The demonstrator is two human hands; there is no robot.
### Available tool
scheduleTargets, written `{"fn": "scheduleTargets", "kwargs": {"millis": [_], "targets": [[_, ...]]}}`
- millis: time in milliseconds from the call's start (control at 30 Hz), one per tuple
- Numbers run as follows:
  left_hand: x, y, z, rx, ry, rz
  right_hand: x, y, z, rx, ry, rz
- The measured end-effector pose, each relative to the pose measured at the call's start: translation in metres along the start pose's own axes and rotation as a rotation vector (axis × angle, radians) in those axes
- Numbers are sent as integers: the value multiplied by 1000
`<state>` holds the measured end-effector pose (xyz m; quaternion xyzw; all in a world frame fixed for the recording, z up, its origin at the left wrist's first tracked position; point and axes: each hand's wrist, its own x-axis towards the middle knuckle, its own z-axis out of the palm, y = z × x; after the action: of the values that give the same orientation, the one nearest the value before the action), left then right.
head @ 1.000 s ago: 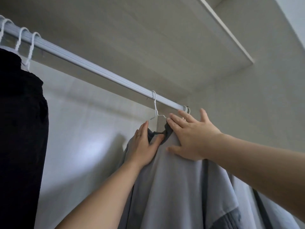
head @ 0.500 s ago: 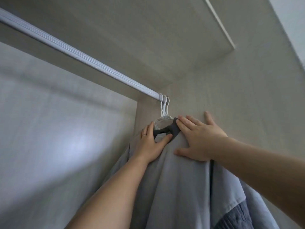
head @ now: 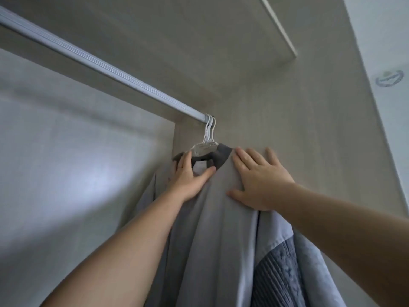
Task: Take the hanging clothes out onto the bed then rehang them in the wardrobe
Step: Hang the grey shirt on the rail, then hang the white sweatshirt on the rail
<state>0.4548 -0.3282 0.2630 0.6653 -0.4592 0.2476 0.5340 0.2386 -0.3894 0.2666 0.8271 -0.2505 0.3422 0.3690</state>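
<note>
A light grey garment [head: 212, 229] with a dark grey collar [head: 222, 157] hangs on white hangers [head: 209, 129] at the right end of the silver wardrobe rail [head: 110, 72]. My left hand [head: 190, 176] lies against the garment just below the collar, fingers straight and reaching up to the hanger's shoulder, thumb spread to the right. My right hand [head: 261, 180] presses flat on the garment's right shoulder, fingers spread, close to the wardrobe's side wall [head: 309, 129]. A blue-grey ribbed garment [head: 276, 269] hangs partly hidden behind the light grey one.
The wardrobe's top shelf [head: 177, 29] runs close above the rail. The pale back panel [head: 66, 162] fills the left of the view, with a bare stretch of rail in front of it. The hanging clothes sit tight against the side wall.
The grey garment's hanger has slid right along the rail to the other hooks at its end, both hands moving with it. The black clothes at the left have left the view.
</note>
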Motion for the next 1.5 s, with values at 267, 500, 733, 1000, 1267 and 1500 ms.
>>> {"fn": "scheduleTargets", "kwargs": {"millis": [267, 500, 733, 1000, 1267, 1500], "targets": [[-141, 47, 10, 194, 82, 334, -117, 42, -14, 63, -8, -35], [-282, 106, 48, 162, -82, 503, -271, 80, -4, 103, 19, -55], [-436, 157, 125, 176, -357, 560, -470, 106, 16, 250, -144, 105], [-631, 220, 235, 13, -767, 409, -710, 137, 9, 285, -570, 451], [-766, 297, 337, -178, -1112, 418, -883, 168, -10, 232, -839, 846], [-820, 359, 452, -299, -1350, 546, -968, 218, 12, 98, -984, 1113]]}}
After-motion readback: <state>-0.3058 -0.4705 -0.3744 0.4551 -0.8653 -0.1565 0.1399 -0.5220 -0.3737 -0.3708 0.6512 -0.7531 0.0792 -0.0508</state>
